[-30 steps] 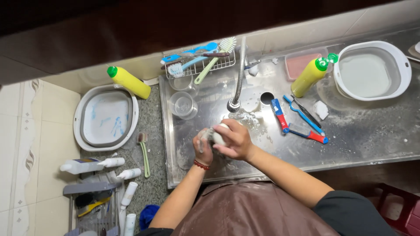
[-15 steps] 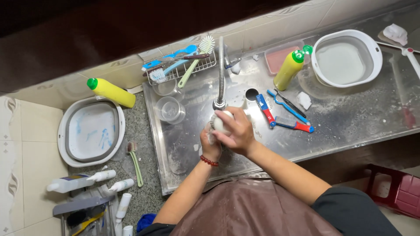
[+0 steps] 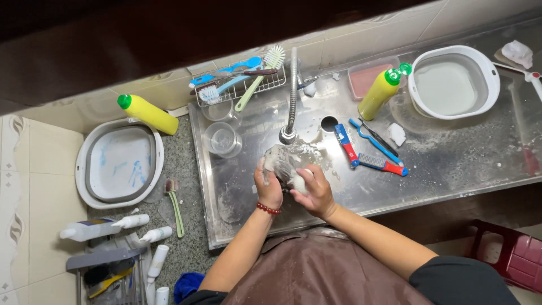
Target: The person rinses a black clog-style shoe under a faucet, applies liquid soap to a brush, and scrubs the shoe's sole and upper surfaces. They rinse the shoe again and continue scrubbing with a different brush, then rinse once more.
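Both hands meet over the near edge of the metal sink (image 3: 451,164), just under the tap (image 3: 289,134). The left hand (image 3: 269,188), with a red bead band at its wrist, has its fingers wrapped around a small soapy gray thing (image 3: 280,160). It is too foamy to tell what it is. The thing sticks up and away from the left fingers, toward the tap, so its long side runs from near to far. The right hand (image 3: 314,192) is just beside it on the right. Its fingers are curled on a white lump (image 3: 300,184) that presses on the thing's side. The left hand is the one closer to the thing. Both arms reach in from the near edge and bend toward each other. A bit farther, right of the tap, lie red and blue brushes (image 3: 361,152). A glass (image 3: 222,139) stands to the left. At the far edge are a rack (image 3: 240,85) of brushes, a yellow bottle (image 3: 381,93) and a white tub (image 3: 453,82).
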